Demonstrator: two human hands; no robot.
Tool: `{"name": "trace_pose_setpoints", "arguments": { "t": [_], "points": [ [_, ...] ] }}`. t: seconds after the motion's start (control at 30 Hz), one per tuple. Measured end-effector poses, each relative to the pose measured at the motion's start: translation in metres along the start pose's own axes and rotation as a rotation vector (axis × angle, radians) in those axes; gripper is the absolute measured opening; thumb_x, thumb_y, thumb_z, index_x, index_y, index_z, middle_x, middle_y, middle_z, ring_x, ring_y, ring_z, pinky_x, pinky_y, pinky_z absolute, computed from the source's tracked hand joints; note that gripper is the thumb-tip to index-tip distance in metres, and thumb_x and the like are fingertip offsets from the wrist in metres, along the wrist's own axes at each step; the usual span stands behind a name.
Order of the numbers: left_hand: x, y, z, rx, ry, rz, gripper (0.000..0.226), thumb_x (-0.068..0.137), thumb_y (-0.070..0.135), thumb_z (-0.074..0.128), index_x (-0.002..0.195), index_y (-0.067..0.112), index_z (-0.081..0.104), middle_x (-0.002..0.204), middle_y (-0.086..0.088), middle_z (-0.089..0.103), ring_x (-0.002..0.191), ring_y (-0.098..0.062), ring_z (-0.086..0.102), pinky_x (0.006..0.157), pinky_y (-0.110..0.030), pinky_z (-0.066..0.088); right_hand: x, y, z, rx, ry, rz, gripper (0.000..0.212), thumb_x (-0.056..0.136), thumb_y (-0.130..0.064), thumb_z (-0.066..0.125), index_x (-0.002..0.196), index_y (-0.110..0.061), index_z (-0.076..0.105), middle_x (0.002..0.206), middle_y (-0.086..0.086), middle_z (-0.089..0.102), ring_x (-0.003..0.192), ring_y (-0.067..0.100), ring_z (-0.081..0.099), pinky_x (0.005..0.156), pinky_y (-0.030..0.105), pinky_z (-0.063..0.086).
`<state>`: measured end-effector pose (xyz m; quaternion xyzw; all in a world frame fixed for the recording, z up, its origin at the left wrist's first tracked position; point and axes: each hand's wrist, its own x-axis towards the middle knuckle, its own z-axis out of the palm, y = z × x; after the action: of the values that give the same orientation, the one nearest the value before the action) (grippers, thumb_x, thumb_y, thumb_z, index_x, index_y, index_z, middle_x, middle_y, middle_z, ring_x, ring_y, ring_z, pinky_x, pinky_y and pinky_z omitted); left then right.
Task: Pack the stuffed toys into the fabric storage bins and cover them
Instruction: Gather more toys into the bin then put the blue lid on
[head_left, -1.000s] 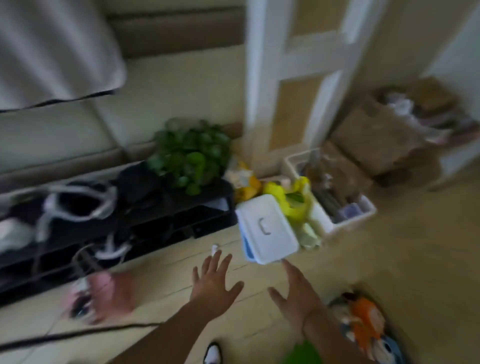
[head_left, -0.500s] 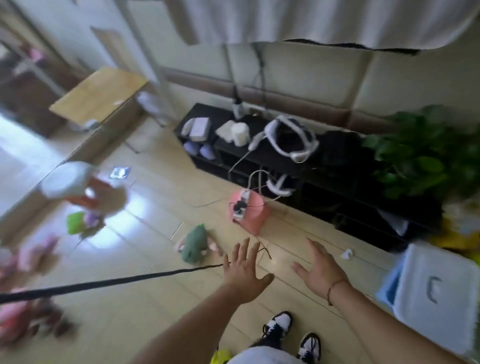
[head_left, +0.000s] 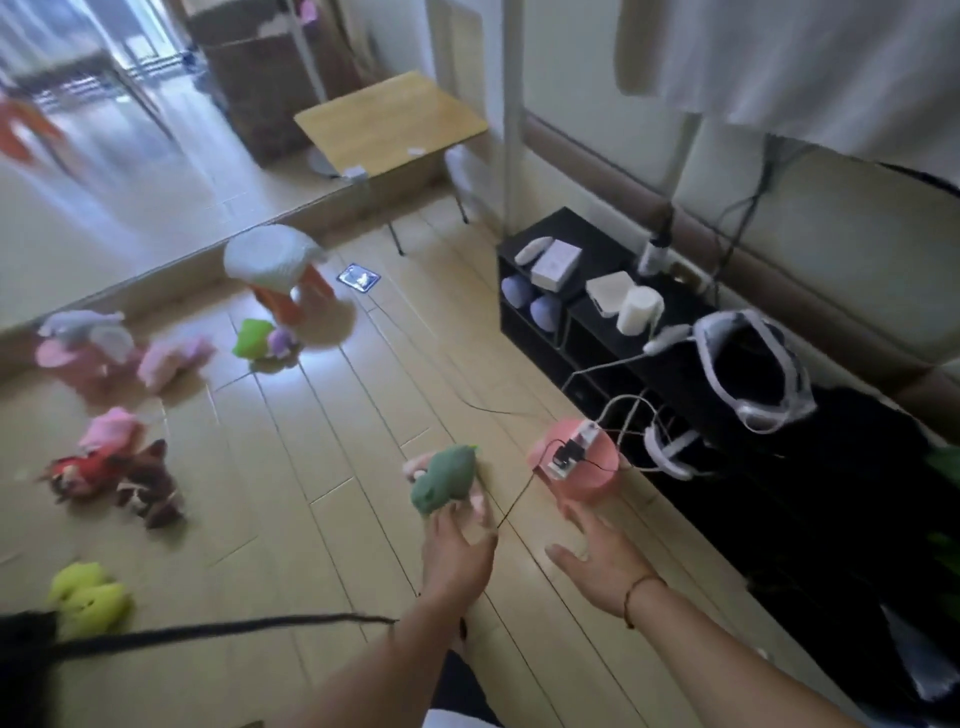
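Note:
A green stuffed toy lies on the wooden floor just ahead of my left hand, whose fingers are spread right below it, perhaps touching. My right hand is open, palm inward, just under a pink round object that carries a small white device. Farther left on the floor lie several more toys: a yellow-green one, a dark red one, pink ones and a bright green one. No storage bin is in view.
A low black shelf unit with headsets, white boxes and cables runs along the right wall. A white and orange stool-like object stands mid-floor. A small wooden table is behind it. A thin black cable crosses the lower foreground.
The view has swung left, away from the white lidded box and the plant, toward the toy-strewn floor. Both hands have come closer to the green toy and the pink object.

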<state>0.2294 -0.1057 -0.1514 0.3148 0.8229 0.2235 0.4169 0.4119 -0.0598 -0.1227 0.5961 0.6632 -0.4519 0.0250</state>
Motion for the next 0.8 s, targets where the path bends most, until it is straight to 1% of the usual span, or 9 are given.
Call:
{"name": "trace_pose_setpoints", "arguments": {
  "t": [0.07, 0.13, 0.17, 0.3, 0.4, 0.47, 0.57, 0.7, 0.8],
  "points": [
    [0.033, -0.001, -0.019, 0.112, 0.059, -0.062, 0.074, 0.084, 0.052, 0.056, 0.148, 0.027, 0.027, 0.154, 0.004, 0.031, 0.138, -0.020, 0.035, 0.115, -0.050, 0.024, 0.041, -0.028, 0.011, -0.014, -0.024, -0.004, 0.072, 0.082, -0.056, 0.053, 0.145, -0.033, 0.026, 0.150, -0.006, 0.036, 0.136, 0.015, 0.037, 0.109, 0.040, 0.038],
    [0.066, 0.001, -0.038, 0.273, 0.047, -0.105, 0.081, 0.082, 0.060, 0.052, 0.150, 0.032, 0.017, 0.159, 0.008, 0.019, 0.145, -0.018, 0.023, 0.116, -0.060, 0.008, 0.077, -0.059, 0.024, -0.054, -0.031, 0.011, 0.075, 0.084, -0.057, 0.052, 0.148, -0.031, 0.021, 0.153, -0.006, 0.030, 0.137, 0.017, 0.034, 0.108, 0.040, 0.039],
    [0.082, 0.001, -0.046, 0.335, 0.029, -0.103, 0.085, 0.081, 0.062, 0.051, 0.151, 0.033, 0.013, 0.160, 0.008, 0.013, 0.147, -0.018, 0.017, 0.114, -0.062, 0.004, 0.093, -0.074, 0.030, -0.088, -0.021, 0.025, 0.076, 0.085, -0.058, 0.051, 0.148, -0.031, 0.018, 0.154, -0.008, 0.026, 0.137, 0.017, 0.033, 0.105, 0.039, 0.041],
    [0.160, -0.002, -0.072, 0.485, -0.012, -0.086, 0.092, 0.077, 0.066, 0.052, 0.151, 0.038, 0.005, 0.161, 0.007, 0.002, 0.149, -0.019, 0.003, 0.113, -0.067, 0.003, 0.168, -0.119, 0.054, -0.214, 0.056, 0.082, 0.075, 0.085, -0.060, 0.048, 0.147, -0.033, 0.014, 0.152, -0.009, 0.025, 0.136, 0.018, 0.030, 0.095, 0.038, 0.046],
    [0.225, -0.015, -0.078, 0.507, -0.038, -0.100, 0.095, 0.076, 0.065, 0.054, 0.152, 0.037, 0.004, 0.163, 0.006, -0.002, 0.149, -0.023, 0.000, 0.112, -0.066, 0.004, 0.235, -0.128, 0.076, -0.221, 0.029, 0.111, 0.077, 0.085, -0.060, 0.049, 0.147, -0.033, 0.012, 0.152, -0.006, 0.023, 0.137, 0.019, 0.029, 0.097, 0.039, 0.044],
    [0.276, -0.032, -0.069, 0.487, -0.063, -0.161, 0.097, 0.075, 0.065, 0.056, 0.152, 0.036, 0.005, 0.163, 0.004, -0.001, 0.149, -0.026, 0.000, 0.113, -0.064, 0.006, 0.287, -0.120, 0.097, -0.235, 0.016, 0.131, 0.078, 0.084, -0.063, 0.048, 0.147, -0.033, 0.013, 0.154, -0.003, 0.021, 0.138, 0.021, 0.027, 0.100, 0.040, 0.041],
    [0.362, -0.078, -0.037, 0.513, -0.077, -0.246, 0.101, 0.070, 0.072, 0.053, 0.151, 0.037, 0.005, 0.162, 0.005, 0.000, 0.149, -0.028, 0.003, 0.107, -0.073, 0.005, 0.378, -0.093, 0.140, -0.232, 0.038, 0.119, 0.074, 0.085, -0.056, 0.052, 0.147, -0.031, 0.020, 0.154, -0.002, 0.022, 0.138, 0.023, 0.027, 0.104, 0.040, 0.037],
    [0.476, -0.169, 0.031, 0.557, -0.169, -0.310, 0.111, 0.065, 0.082, 0.053, 0.151, 0.038, -0.002, 0.162, 0.004, -0.006, 0.148, -0.035, -0.002, 0.104, -0.078, 0.006, 0.505, -0.033, 0.225, -0.247, -0.064, 0.094, 0.075, 0.085, -0.050, 0.055, 0.148, -0.026, 0.022, 0.152, 0.002, 0.023, 0.136, 0.027, 0.030, 0.108, 0.039, 0.033],
    [0.547, -0.238, 0.087, 0.579, -0.217, -0.315, 0.114, 0.064, 0.081, 0.057, 0.151, 0.038, -0.004, 0.162, 0.002, -0.009, 0.148, -0.037, -0.004, 0.104, -0.078, 0.008, 0.587, 0.021, 0.289, -0.186, -0.101, 0.130, 0.075, 0.085, -0.050, 0.056, 0.147, -0.024, 0.025, 0.151, 0.006, 0.026, 0.135, 0.030, 0.034, 0.111, 0.039, 0.032]
  ]
}}
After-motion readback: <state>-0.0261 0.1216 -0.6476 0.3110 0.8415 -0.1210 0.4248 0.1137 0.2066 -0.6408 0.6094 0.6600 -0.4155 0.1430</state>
